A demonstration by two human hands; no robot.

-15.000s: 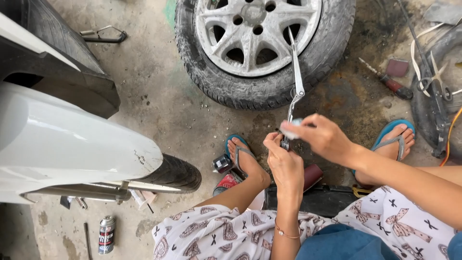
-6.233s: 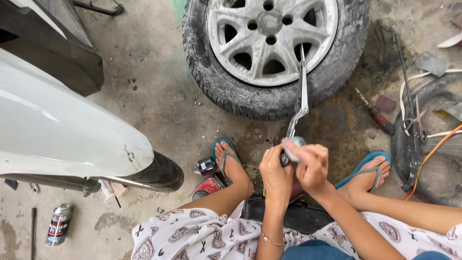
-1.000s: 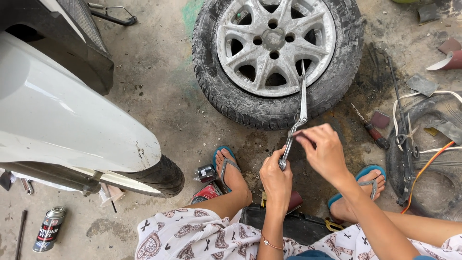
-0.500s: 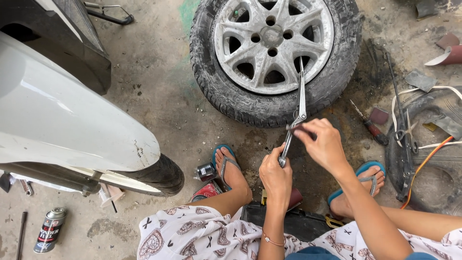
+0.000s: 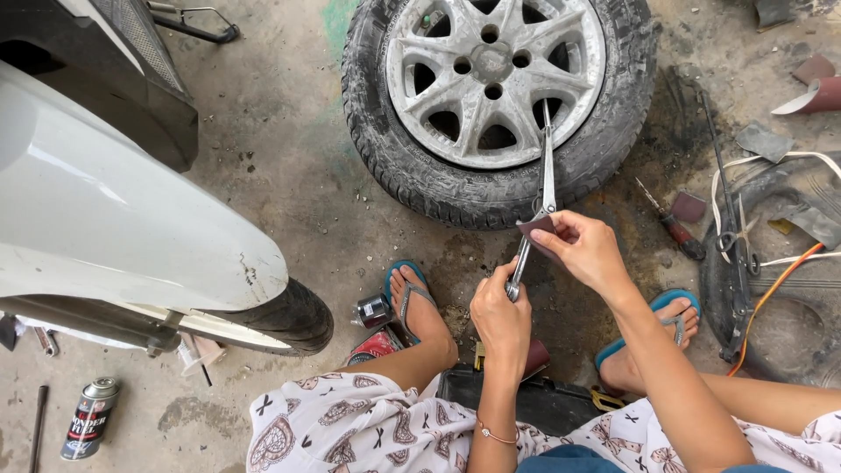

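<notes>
- Long metal tool (image 5: 543, 188) sits dead centre, a slim silver bar running from the wheel's rim down toward the person's lap, tilted a touch off upright.
- Left hand (image 5: 501, 315) is wrapped tight around the tool's lower end, fingers curled closed on the handle.
- Right hand (image 5: 585, 250) is pinched closed on a small dark reddish-brown patch (image 5: 536, 229), pressing it against the tool's shaft just above the left hand.
- Top end of the tool lies over the car wheel (image 5: 495, 88), a dusty silver alloy in a worn black tyre, flat on the concrete floor (image 5: 289, 175).
- Both feet in blue flip-flops flank the hands; left foot (image 5: 419, 307) is near a small dark tin (image 5: 374, 311).
- Right of the wheel: a red-handled screwdriver (image 5: 670, 225) on the stained floor, then a tangle of rubber, a long bar and an orange cable at the edge.
- Left side: a white vehicle body (image 5: 114, 210) over a black tyre (image 5: 289, 320).
- Bottom left corner: a spray can (image 5: 89, 419) lying on the floor, well apart from the hands.
</notes>
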